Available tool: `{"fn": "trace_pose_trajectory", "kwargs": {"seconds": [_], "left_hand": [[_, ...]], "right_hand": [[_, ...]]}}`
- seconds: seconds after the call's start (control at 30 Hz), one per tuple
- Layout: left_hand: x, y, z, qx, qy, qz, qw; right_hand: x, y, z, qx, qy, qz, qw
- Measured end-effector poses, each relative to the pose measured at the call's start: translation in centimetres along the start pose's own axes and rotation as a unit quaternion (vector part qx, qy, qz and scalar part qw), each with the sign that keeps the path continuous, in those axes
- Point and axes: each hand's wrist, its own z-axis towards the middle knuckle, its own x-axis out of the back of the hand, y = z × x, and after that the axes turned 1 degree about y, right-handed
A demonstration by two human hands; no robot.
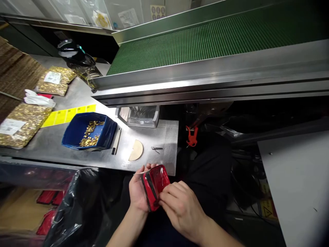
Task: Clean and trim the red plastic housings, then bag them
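Note:
A small red case (pixel 159 178) with a black band, partly covered in clear plastic film, is held over my lap, just off the table's front edge. My left hand (pixel 138 193) cradles it from the left and below, palm up, with fingertips showing behind its far side. With thumb and fingers closed together, my right hand (pixel 180 203) pinches the case's near right edge. The thumb tip is partly hidden. On the table beyond lie a pale half-round disc (pixel 136 150) and a small metal pin-like part (pixel 157 148).
A blue bin (pixel 69 133) of small gold pieces stands on the metal table (pixel 51 144), beside a white-handled tool (pixel 116 141). Bags of gold pieces (pixel 28 120) lie left. A green conveyor (pixel 180 44) spans the back. An orange air gun (pixel 191 136) hangs right; a carton holds red cases (pixel 46 221).

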Motion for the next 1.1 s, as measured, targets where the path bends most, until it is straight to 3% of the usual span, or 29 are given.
{"fn": "trace_pose_trajectory", "kwargs": {"seconds": [0.07,0.17,0.23,0.33,0.43,0.5,0.6,0.63,0.7,0.77,0.8,0.83,0.9,1.1], "left_hand": [[-0.3,0.2,0.0,-0.014,0.003,0.001,1.000],[-0.9,0.2,-0.3,-0.019,0.017,0.003,1.000],[-1.2,0.1,-0.8,-0.011,0.030,0.025,0.999],[-0.8,-0.3,-1.5,-0.019,0.025,0.081,0.996],[1.1,-0.5,-2.1,-0.123,-0.010,0.162,0.979],[3.0,-0.1,-2.7,-0.201,-0.029,0.240,0.949],[5.7,1.6,-4.3,-0.315,-0.061,0.386,0.865],[6.3,2.4,-5.0,-0.359,-0.078,0.443,0.818],[6.8,3.9,-6.4,-0.408,-0.135,0.576,0.696],[6.7,4.9,-7.8,-0.371,-0.204,0.699,0.576],[6.5,5.1,-8.4,-0.334,-0.227,0.741,0.536],[6.4,5.2,-9.0,-0.301,-0.238,0.767,0.514],[6.5,4.9,-10.0,-0.275,-0.222,0.780,0.517],[8.0,4.4,-11.7,-0.336,-0.169,0.735,0.564]], "right_hand": [[-0.3,0.1,-0.4,0.042,-0.005,-0.047,0.998],[-0.9,0.2,-0.8,0.079,0.046,-0.086,0.992],[-1.1,0.0,-0.8,0.076,0.081,-0.069,0.991],[-0.8,-0.6,-0.4,0.051,0.082,-0.011,0.995],[0.1,-1.4,0.3,0.025,0.069,0.042,0.996],[0.9,-1.9,0.8,-0.019,0.043,0.092,0.995],[1.9,-2.0,1.4,-0.120,-0.030,0.180,0.976],[2.0,-1.9,1.5,-0.147,-0.060,0.203,0.966],[1.9,-1.7,1.7,-0.175,-0.116,0.229,0.950],[1.3,-1.5,1.8,-0.182,-0.165,0.244,0.938],[0.9,-1.4,1.8,-0.185,-0.185,0.256,0.931],[0.5,-1.2,1.8,-0.192,-0.201,0.275,0.920],[-0.4,-0.7,1.9,-0.207,-0.222,0.319,0.898],[-3.0,-0.3,3.1,-0.170,-0.293,0.357,0.870]]}}
